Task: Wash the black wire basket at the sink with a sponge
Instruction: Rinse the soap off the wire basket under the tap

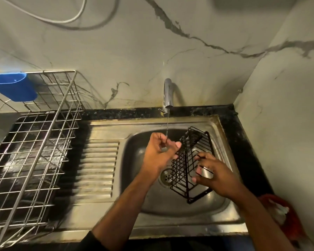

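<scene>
We see the black wire basket [190, 163] tilted in the sink [101, 131], lower right of center. Our right hand [216, 175] grips its wires; our left hand [159, 153], loosely curled under the tap [168, 95] stream, touches its edge.

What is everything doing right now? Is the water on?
Tap: running, thin stream.
Black wire basket: tilted over the sink bowl, held.
Left hand: under the stream, fingers curled.
Right hand: gripping the basket's wires.
Sink: wet.
Dish rack: empty.
</scene>
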